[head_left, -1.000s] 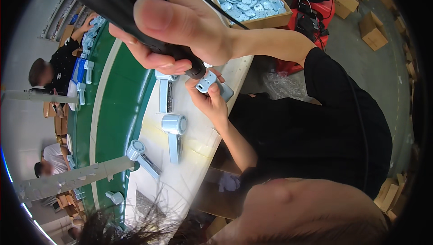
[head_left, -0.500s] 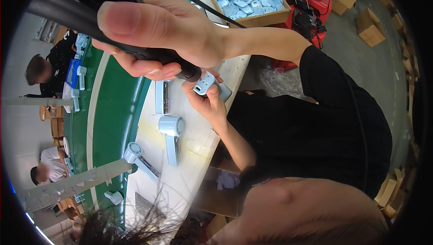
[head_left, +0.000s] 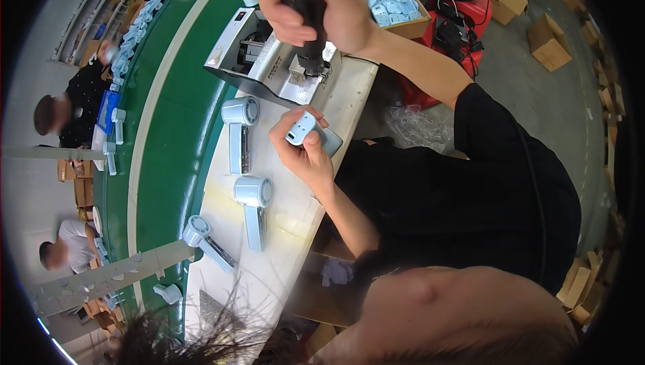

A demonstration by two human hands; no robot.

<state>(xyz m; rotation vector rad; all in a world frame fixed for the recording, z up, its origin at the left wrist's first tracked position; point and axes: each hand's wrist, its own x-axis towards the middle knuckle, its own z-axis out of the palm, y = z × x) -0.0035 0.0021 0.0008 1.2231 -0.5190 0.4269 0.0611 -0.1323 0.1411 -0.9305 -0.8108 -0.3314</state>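
- The left hand (head_left: 306, 153) is clamped around a small pale-blue plastic part (head_left: 304, 130), holding it just above the near edge of the white workbench (head_left: 282, 230).
- The right hand (head_left: 316, 2) is closed around a dark power screwdriver (head_left: 304, 15), its tip pointing down at the silver metal machine (head_left: 269, 62) on the far end of the workbench.
- Three pale-blue handheld fans lie on the workbench: one (head_left: 238, 130) just left of the held part, a second (head_left: 254, 207) nearer the person, a third (head_left: 205, 240) nearer the bench's left edge.
- A green conveyor belt (head_left: 168, 136) runs along the left side of the workbench.
- A cardboard box of blue parts (head_left: 393, 2) sits beyond the workbench's far end, right of the machine.
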